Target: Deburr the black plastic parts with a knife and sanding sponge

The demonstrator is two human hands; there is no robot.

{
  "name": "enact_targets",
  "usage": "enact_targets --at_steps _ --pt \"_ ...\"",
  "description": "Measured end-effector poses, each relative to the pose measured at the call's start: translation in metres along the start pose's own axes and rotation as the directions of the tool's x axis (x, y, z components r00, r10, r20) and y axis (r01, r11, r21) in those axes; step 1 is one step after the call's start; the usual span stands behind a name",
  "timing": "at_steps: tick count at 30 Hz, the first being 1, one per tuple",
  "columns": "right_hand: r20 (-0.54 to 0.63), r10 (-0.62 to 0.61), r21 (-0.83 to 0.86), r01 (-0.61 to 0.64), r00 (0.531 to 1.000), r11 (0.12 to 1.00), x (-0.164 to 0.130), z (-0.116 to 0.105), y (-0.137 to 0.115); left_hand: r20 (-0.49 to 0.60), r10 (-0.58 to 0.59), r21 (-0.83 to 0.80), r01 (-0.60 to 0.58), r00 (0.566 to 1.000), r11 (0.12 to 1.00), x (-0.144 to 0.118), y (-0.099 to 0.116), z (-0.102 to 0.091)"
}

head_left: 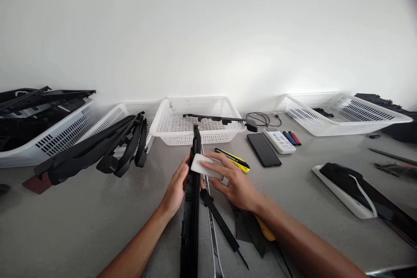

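My left hand (176,186) is closed around a long black plastic trim strip (191,221), which stands on edge and runs away from me. In my right hand (237,182) is a white rectangular block (206,167), its left end touching the strip's upper right side. The block looks like a sponge, but its material is not certain. Just right of the strip lie a thin metal strip (212,234) and a narrow black plastic piece (224,226). A yellow utility knife (235,160) rests behind my right hand.
White baskets stand along the wall: a middle one (182,139) with a black strip across it, a right one (352,129), and a left one (65,139) full of black parts. A phone (263,150) and a white bottle (279,140) lie right of centre. Black trim pieces (78,160) lie left.
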State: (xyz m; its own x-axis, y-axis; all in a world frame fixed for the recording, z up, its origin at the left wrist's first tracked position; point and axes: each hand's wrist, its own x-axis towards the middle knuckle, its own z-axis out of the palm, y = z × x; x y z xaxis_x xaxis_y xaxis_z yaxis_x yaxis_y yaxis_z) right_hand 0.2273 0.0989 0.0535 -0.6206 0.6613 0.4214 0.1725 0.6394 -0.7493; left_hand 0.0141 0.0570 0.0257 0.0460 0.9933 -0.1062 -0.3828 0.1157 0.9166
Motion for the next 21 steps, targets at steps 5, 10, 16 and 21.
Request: enact_targets --at_steps 5,10,16,21 --pt "-0.028 0.068 0.078 -0.066 0.997 0.995 0.002 -0.012 0.003 0.072 -0.029 0.071 0.024 0.997 0.997 -0.005 0.004 0.004" --pt "0.036 0.023 0.058 -0.025 0.999 0.998 0.001 -0.011 0.000 0.062 -0.043 0.045 0.040 0.997 0.998 -0.003 0.004 0.004" --pt "0.078 0.036 0.106 -0.044 0.996 0.993 0.001 -0.012 0.001 0.053 -0.046 0.086 0.041 0.998 0.995 -0.001 0.000 0.000" --pt "0.080 0.030 0.047 -0.033 0.996 0.998 0.001 -0.009 0.000 0.016 -0.039 0.093 0.038 0.999 0.995 -0.002 0.004 0.005"
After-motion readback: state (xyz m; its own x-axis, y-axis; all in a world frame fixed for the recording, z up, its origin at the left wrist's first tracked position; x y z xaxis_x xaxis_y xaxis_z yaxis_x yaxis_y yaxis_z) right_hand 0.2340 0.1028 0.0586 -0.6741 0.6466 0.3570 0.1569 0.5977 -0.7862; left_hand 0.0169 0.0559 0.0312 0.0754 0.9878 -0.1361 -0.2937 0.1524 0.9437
